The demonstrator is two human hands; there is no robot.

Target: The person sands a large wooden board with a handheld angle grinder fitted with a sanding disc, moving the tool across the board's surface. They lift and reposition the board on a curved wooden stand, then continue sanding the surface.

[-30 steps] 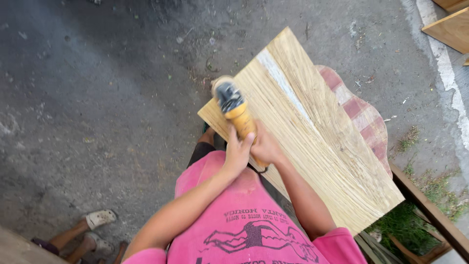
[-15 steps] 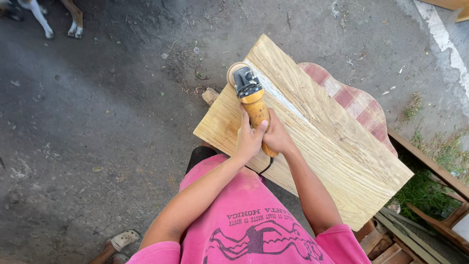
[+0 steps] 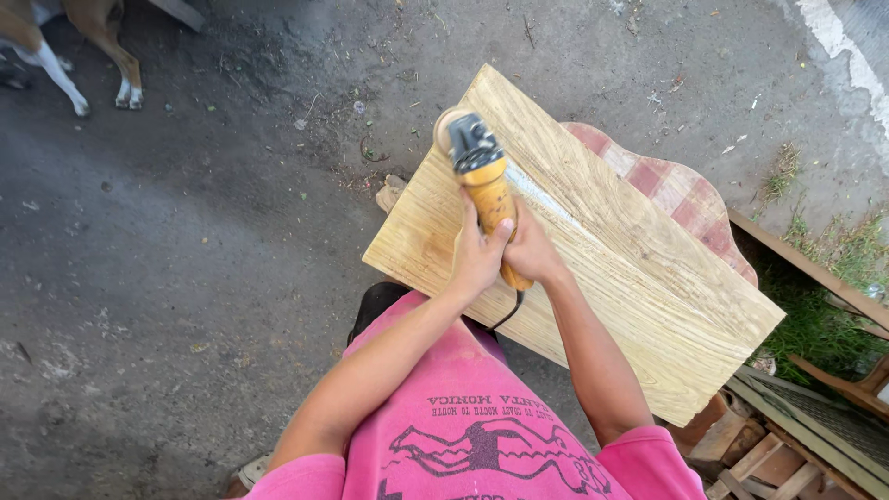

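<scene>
A yellow and black angle grinder (image 3: 482, 181) with a sanding disc rests on a pale wooden board (image 3: 602, 268) near its far left edge. My left hand (image 3: 477, 255) wraps the grinder's yellow body from the left. Beside it, my right hand (image 3: 532, 252) grips the same body from the right. A black cord (image 3: 507, 315) drops from the tool's rear toward my pink shirt. A lighter sanded stripe runs along the board past the tool.
The board lies on a red and white checked chair back (image 3: 667, 185). Dark asphalt (image 3: 185, 259) spreads to the left. A dog's legs (image 3: 83, 65) stand at the top left. Wooden frames and scrap (image 3: 787, 435) lie at the lower right, by grass (image 3: 824, 315).
The grinder and both hands have moved along the board toward its far end. The view has shifted, so the dog's legs show at the top left.
</scene>
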